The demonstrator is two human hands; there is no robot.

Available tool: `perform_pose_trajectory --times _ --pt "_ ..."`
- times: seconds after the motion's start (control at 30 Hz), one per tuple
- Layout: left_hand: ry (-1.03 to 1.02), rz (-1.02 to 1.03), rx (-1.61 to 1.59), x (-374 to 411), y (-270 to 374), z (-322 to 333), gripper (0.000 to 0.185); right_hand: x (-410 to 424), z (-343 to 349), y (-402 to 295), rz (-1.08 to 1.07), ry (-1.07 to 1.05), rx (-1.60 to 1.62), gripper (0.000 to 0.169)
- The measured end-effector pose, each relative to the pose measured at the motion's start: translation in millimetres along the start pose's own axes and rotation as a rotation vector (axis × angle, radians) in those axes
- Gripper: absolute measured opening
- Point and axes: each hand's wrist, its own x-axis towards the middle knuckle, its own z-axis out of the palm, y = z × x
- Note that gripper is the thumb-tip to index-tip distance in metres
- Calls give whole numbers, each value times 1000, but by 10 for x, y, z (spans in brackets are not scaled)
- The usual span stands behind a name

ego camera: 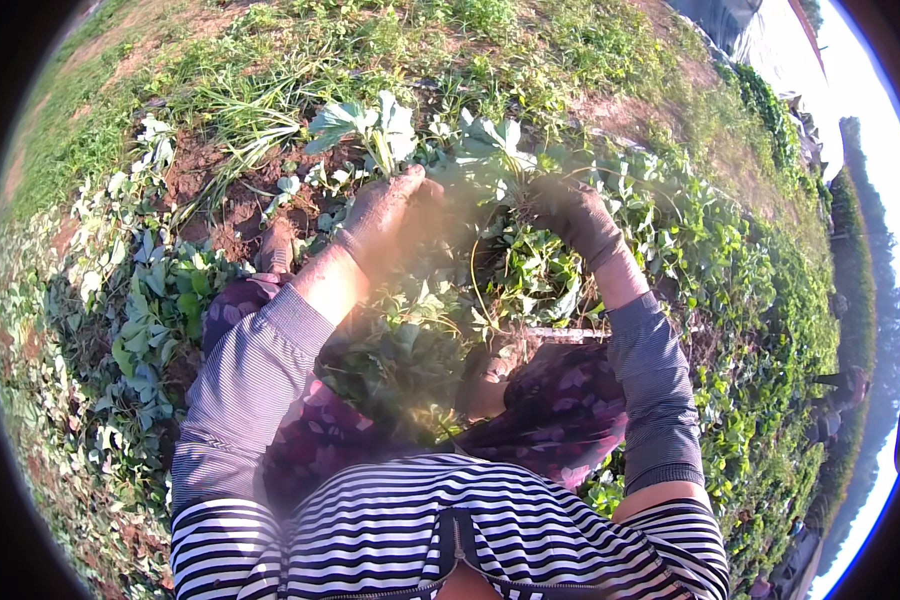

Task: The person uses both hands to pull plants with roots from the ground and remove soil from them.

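My left hand [394, 202], in a soiled brown glove, is closed around the stems of a leafy green plant [386, 135] whose broad pale leaves stand up above the fist. To its right, my right hand [566, 210], gloved alike, is at the base of a second leafy plant [495, 146]; thin stems and roots show by its fingers. The two hands are apart. A blurred smear in the middle of the view veils part of the left glove and the ground between them. Low green vines [547, 262] lie below the right hand.
Bare reddish soil [225, 225] and long grass-like leaves [255, 150] lie at the upper left. My feet are among the vines, near a pale strip [566, 334]. Dense foliage [750, 300] spreads on the right. Light sheeting [772, 45] stands at the upper right.
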Motion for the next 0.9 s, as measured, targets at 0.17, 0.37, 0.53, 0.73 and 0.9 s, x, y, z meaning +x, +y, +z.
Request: perform_pose_trajectory --times 0.17,0.37,0.53,0.73,0.9 --pt "-180 166 269 2 -306 77 23 -456 736 -169 -244 -210 -277 27" --pt "-209 47 249 142 -476 -103 14 -438 976 -280 1 -183 -237 21" --pt "74 137 243 141 -448 -141 12 -363 983 -281 97 -49 -351 20" --pt "60 300 616 70 -123 -199 19 -278 719 -368 42 142 -189 39" --pt "19 107 352 2 -98 -192 27 -196 341 -634 -15 541 -238 30"
